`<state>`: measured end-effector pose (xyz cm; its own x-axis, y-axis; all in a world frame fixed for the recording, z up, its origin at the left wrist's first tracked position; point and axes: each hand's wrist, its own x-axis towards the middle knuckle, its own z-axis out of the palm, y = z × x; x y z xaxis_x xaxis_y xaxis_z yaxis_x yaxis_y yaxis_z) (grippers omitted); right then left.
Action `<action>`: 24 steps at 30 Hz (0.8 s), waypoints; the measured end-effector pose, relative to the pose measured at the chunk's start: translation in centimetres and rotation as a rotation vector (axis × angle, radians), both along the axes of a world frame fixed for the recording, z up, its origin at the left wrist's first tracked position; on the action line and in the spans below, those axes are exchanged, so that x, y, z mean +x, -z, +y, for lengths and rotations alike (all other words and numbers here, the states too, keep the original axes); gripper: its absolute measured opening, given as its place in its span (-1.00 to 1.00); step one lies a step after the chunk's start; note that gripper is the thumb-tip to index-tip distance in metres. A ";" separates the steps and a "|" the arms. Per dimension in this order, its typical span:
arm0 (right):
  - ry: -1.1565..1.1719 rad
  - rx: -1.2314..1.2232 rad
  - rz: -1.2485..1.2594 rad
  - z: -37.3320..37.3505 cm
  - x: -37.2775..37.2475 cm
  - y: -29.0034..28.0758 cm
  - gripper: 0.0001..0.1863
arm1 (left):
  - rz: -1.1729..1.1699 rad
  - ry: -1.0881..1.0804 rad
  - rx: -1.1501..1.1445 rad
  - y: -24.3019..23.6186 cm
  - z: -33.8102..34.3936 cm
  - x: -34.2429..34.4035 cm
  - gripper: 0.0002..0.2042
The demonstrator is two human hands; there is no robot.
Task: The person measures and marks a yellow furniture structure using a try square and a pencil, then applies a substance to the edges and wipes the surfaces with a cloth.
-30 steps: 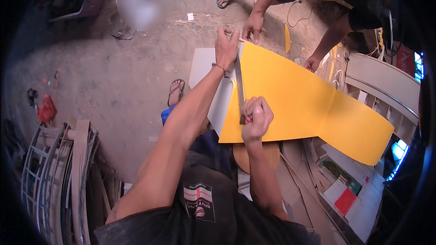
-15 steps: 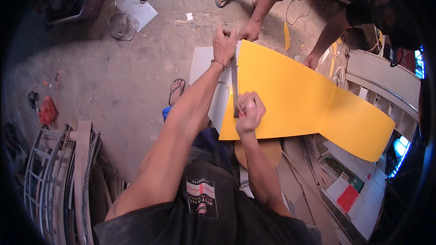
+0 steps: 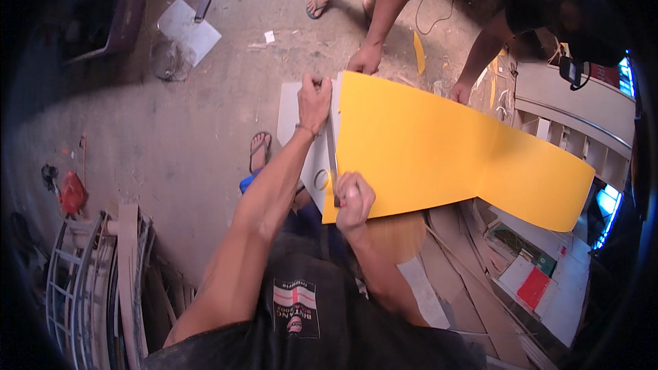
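Note:
A large, smooth yellow sheet point(image 3: 425, 144) with a bent outline lies in front of me, over a pale grey sheet point(image 3: 290, 106) that shows along its left side. Along the yellow sheet's left edge runs a long, narrow dark bar point(image 3: 332, 147), its exact kind unclear. My left hand point(image 3: 314, 104) is closed at the bar's far end. Curled into a fist, my right hand point(image 3: 355, 200) grips the near end, close to the yellow sheet's near left corner. A small red spot shows beside these fingers. The palm side of both hands is hidden.
Across from me another person's hands, one hand point(image 3: 365, 59) and a second hand point(image 3: 460, 92), touch the yellow sheet's far edge. Curved ladder-like frames point(image 3: 68, 260) stand at the lower left. Board offcuts point(image 3: 459, 267) lie at right. A white sheet point(image 3: 195, 31) rests on the floor.
My right hand and the bar have slid nearer to me along the yellow sheet's left edge, and my left hand has come along. The whole view has shifted somewhat.

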<state>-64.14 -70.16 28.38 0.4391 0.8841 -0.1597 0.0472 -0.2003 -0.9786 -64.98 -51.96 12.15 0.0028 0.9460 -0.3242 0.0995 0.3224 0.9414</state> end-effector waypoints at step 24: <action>0.010 0.127 0.096 -9.0 -1.5 -2.9 -0.60 | -0.016 0.097 0.043 -2.4 -7.8 -2.5 -0.75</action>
